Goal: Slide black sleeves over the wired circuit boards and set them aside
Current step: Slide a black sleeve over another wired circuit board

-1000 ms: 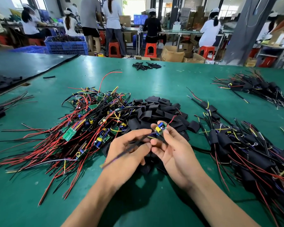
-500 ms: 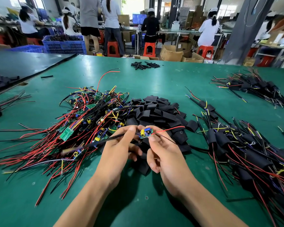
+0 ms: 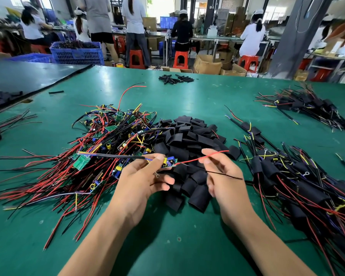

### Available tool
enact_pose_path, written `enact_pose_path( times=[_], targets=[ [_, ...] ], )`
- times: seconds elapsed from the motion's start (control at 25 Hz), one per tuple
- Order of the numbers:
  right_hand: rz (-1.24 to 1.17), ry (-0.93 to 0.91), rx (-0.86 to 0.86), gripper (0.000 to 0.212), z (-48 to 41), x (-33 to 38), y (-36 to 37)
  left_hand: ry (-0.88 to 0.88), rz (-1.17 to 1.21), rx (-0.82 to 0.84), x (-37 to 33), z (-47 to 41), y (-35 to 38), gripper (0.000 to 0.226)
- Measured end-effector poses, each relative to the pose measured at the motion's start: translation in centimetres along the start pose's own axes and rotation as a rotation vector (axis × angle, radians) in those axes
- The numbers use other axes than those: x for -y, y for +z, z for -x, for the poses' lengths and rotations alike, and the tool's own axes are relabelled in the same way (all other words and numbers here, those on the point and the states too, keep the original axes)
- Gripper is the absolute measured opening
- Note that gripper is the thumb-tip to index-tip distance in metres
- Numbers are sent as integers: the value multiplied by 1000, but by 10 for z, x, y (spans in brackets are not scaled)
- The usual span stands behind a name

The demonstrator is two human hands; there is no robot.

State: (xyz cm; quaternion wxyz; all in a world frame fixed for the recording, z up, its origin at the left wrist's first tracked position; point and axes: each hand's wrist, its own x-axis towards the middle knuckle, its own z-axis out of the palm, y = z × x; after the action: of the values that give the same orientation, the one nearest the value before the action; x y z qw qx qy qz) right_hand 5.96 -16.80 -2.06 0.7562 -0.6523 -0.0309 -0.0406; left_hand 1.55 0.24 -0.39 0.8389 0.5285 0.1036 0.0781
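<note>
On the big green table (image 3: pixel 187 96) there are three heaps: a tangled heap of bare wired boards (image 3: pixel 108 140) on the left, a heap of black sleeves (image 3: pixel 187 134) in the middle, and a heap of boards already in sleeves (image 3: pixel 287 176) on the right. The person's two hands are up in front of the sleeve heap, just above it. A second ago they were pressed close together around one small board. Now they have moved apart. The left hand (image 3: pixel 139 182) grips the circuit board (image 3: pixel 168 162) between its thumb and fingers and has turned it from standing up to lying flat, with its thick black cable (image 3: pixel 118 155) sticking out to the left. The right hand (image 3: pixel 225 176) has slid away to the right and now pinches the red wire (image 3: pixel 193 160) between thumb and finger, so the wire is pulled out nearly straight. A thin black wire (image 3: pixel 225 175) also comes out of that hand, but it is hard to tell how it is held. Neither hand holds a sleeve yet. This likely means the wires are being made straight and neat, so that a sleeve can go over them and onto the board. The board then still has to go on the right heap.
</note>
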Motion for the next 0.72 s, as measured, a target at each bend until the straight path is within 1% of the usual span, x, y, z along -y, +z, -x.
enact_pose_path(
  times=[0.08, 0.12, 0.24, 0.36, 0.4, 0.48, 0.52, 0.6, 0.68, 0.72],
  targets=[
    [217, -70, -82, 22, -7, 0, -13, -3, 5, -81, 0, -1, -1, 7],
    [333, -94, -110, 21, -9, 1, -19, -9, 9, -117, 0, -1, -2, 7],
    [551, -133, -113, 16, -12, 3, -29, -13, -9, -171, 0, -2, -4, 9],
    [627, -195, -69, 17, -10, -1, -26, 2, 9, -164, -1, -3, -3, 10],
    [614, -198, -66, 16, -8, -3, -24, 2, 41, -140, -2, -3, -3, 14],
    [573, -188, -68, 13, -5, -5, -21, -9, 122, -90, -6, -4, -5, 29],
    [591, -209, -74, 14, -5, -6, -20, -14, 157, -84, -7, -5, -5, 32],
    [706, -289, -88, 27, -3, -10, -16, -14, 210, -105, -8, -6, -4, 24],
    [806, -329, -95, 44, 2, -12, -10, -32, 278, -152, -9, -7, -2, 7],
    [854, -343, -94, 48, 3, -13, -7, -53, 347, -173, -10, -8, -2, 10]
  ],
)
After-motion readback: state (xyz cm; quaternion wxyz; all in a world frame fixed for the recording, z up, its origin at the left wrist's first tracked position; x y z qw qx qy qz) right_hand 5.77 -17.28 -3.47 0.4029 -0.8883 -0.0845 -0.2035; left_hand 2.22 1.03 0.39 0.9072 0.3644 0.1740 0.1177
